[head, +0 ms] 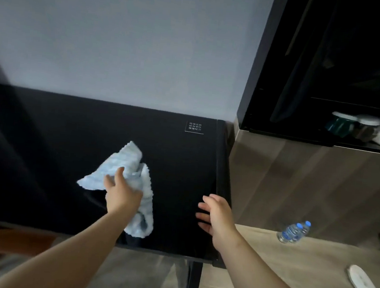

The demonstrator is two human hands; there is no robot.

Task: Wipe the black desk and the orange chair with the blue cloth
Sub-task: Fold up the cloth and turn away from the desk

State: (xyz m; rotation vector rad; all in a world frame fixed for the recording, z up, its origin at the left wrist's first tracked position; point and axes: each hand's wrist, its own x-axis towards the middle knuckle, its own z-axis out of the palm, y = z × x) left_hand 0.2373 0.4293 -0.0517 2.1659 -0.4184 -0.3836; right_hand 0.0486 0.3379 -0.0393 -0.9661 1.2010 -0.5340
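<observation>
Head view, left hand: our left hand (122,194) grips the crumpled pale-blue terry cloth (126,161), thumb on top and fingers curled into the bunch. We judge the wad is held tight so that it can be pressed down while wiping.
Head view, cloth: it is over the glossy black flat desk surface (57,155), toward the 6 o'clock edge. One tail trails to 5 o'clock of the hand. We cannot tell whether it presses flat.
Head view, right hand: our right hand (216,212) is open with fingers spread and holds nothing, at 3 o'clock of the cloth by the surface's side edge. It is likely there for balance.
Head view, chair: the blurred orange-brown chair seat (8,240) is at 8 o'clock below the near edge, untouched.
Stage: we judge the desk wiping is in hand and the chair comes after.
</observation>
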